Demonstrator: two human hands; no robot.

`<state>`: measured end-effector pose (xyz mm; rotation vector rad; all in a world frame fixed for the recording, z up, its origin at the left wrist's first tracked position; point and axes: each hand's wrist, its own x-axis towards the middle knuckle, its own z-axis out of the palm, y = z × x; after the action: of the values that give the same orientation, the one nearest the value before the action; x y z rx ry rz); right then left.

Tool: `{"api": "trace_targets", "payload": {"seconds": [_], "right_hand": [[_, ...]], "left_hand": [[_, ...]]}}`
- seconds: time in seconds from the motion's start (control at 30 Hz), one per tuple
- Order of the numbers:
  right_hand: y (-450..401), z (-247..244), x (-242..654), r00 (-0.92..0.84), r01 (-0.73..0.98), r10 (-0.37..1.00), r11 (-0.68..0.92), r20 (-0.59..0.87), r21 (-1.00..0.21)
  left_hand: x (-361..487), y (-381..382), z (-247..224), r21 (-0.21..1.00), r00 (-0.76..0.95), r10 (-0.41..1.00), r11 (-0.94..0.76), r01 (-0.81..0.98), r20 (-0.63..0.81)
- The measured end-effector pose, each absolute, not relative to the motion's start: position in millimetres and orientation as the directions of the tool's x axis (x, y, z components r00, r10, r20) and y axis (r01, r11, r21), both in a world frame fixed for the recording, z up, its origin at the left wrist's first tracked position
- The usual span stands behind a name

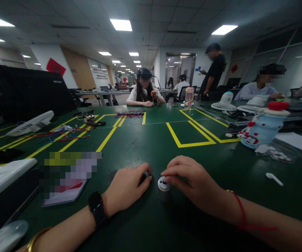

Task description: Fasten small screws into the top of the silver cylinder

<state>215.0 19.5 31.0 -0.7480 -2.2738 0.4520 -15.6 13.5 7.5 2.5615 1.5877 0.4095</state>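
My left hand (130,183), with a dark watch at the wrist, rests on the green table with its thumb and index finger curled together. A small grey piece (146,173) shows between those fingers; its kind is unclear. Just right of it stands a small cylinder (164,187), dark-bodied, with a pale round top that has dark holes. My right hand (190,176), wearing a red string bracelet, reaches over from the right. Its fingertips are pinched at the edge of that top, and whatever is between them is hidden.
A phone-like item (67,192), partly pixelated, lies left of my hands. Further left are a white mouse (6,236) and bundled wires (64,134). At right stand a blue bottle (262,127) and a white earbud (274,179). A person (144,92) sits opposite.
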Motion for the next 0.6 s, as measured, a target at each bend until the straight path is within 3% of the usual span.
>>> {"api": "trace_targets", "payload": {"seconds": [0.27,0.6], "right_hand": [[16.2,31.1,210.8,-0.61,0.406,0.622,0.777,0.491,-0.481],[15.1,34.1,209.2,-0.611,0.372,0.646,0.745,0.458,-0.554]], "left_hand": [[-15.0,14.0,6.0,0.197,0.42,0.888,-0.453,0.87,0.187],[-14.0,13.6,6.8,0.19,0.416,0.892,-0.446,0.875,0.177]]}}
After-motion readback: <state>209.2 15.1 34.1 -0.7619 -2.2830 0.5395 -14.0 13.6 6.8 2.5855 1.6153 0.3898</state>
